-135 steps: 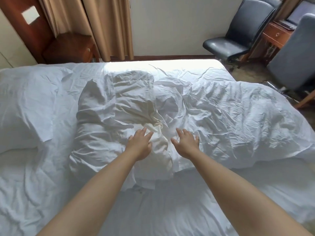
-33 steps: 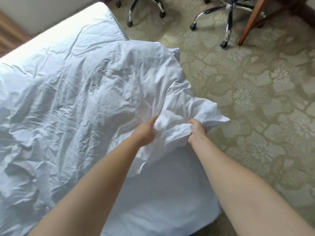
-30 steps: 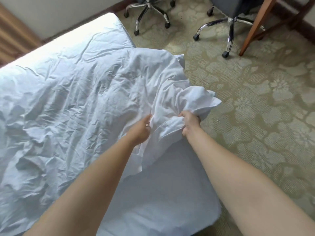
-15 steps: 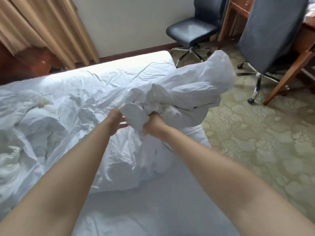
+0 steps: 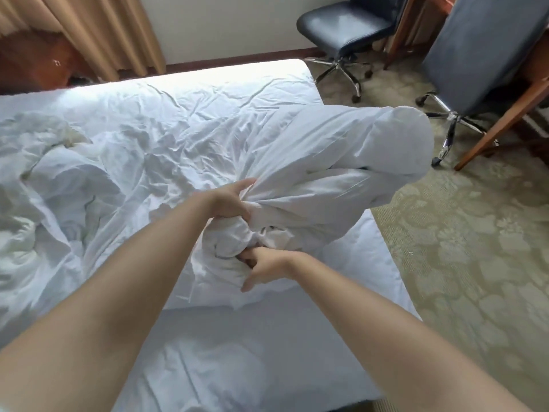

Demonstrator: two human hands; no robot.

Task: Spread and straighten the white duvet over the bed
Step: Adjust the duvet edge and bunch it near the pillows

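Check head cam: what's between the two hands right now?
A bunched wad of the white duvet. The left hand grips its top, the right hand digs in from below; no gap shows between them in the head view.

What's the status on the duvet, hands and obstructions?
Left hand and right hand both clenched on bunched duvet. Duvet crumpled, one end ballooned past the bed edge. Office chairs nearby, not touching.

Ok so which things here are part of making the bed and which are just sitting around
Part of the job:
- white duvet, bunched
- bed
- left hand, gripping the duvet
- right hand, gripping the duvet

Just there:
- two office chairs
- curtain
- wooden desk leg
- carpet
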